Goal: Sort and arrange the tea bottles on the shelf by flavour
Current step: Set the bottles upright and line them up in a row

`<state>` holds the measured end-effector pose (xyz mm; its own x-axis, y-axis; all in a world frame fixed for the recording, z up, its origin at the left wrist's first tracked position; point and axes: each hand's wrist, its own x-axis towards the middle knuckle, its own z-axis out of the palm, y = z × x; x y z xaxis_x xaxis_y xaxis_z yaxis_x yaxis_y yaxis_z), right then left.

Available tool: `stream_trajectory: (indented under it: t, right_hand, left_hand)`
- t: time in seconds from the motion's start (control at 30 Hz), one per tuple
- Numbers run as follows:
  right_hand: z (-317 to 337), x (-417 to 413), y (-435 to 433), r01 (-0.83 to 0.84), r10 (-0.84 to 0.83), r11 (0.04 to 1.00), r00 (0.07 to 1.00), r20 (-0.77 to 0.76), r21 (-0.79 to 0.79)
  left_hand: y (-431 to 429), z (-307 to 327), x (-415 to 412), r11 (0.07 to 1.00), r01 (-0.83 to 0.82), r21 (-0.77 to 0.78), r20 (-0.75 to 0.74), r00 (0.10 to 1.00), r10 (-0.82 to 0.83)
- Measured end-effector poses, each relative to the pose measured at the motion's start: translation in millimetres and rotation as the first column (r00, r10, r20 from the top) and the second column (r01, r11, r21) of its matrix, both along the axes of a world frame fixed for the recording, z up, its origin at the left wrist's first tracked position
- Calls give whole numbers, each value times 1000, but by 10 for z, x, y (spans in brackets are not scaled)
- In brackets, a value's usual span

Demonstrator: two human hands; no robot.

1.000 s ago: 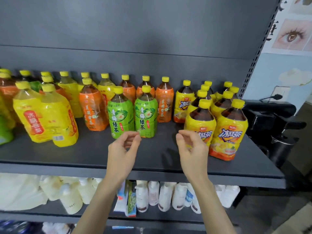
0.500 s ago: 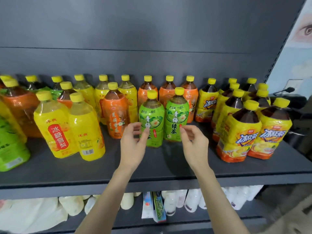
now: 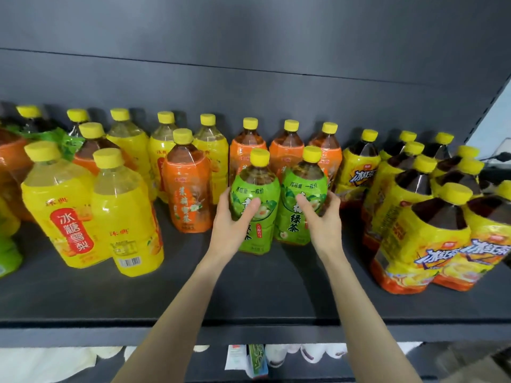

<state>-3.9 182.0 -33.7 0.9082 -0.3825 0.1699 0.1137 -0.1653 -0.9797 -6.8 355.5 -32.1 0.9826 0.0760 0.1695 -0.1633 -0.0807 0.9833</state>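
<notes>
Green bottles (image 3: 255,186) in both hands (image 3: 231,230)

Left hand (image 3: 235,225) covers the lower left of the label on the left green-labelled plastic tea bottle (image 3: 258,189); its fingers behind the bottle are unseen. Right hand (image 3: 320,219) masks part of the label on the right green-labelled plastic tea bottle (image 3: 302,186).

Three orange-labelled bottles (image 3: 286,153) behind: lower bodies hidden.

Lower left of frame: green-labelled bottle (image 3: 8,252) cut by the edge.

Right edge: yellow-labelled dark-tea bottle (image 3: 492,233) cut.

Bottom of frame: white items (image 3: 276,355) blurred, kind undetermined.
</notes>
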Motion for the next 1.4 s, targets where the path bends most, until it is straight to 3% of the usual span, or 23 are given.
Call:
stream_trajectory:
  t: [0.23, 0.4, 0.53, 0.7, 1.0, 1.2, 1.4]
  right_hand:
    - [-153, 74, -26, -28, 28, 999, 1000, -9, -17]
    - [-241, -238, 8, -96, 93, 993, 994, 48, 66]
    - [-291, -533, 180, -190, 160, 959, 976, 149, 213]
    - [-214, -738, 525, -181, 134, 952, 971, 197, 245]
    - [-80, -960, 1582, -271, 231, 948, 947, 226, 168]
    - [-132, -1087, 2619, -262, 217, 950, 945, 243, 172]
    - [-233, -1170, 3583, -217, 177, 961, 958, 225, 171]
  left_hand:
    - [77, -79, -87, 979, -85, 184, 23, 996, 82]
    - [49, -195, -423, 987, -80, -137, -12, 997, 79]
    - [32, -217, -683, 958, -194, -211, 33, 978, 206]
    - [247, -115, -972, 938, -272, -217, 19, 959, 282]
    - [1420, 86, -1201, 905, -380, -190, 149, 900, 409]
    - [2398, 0, -1365, 906, -404, -129, 24, 912, 410]
    - [3351, -198, -1344, 900, -417, -125, 38, 905, 424]
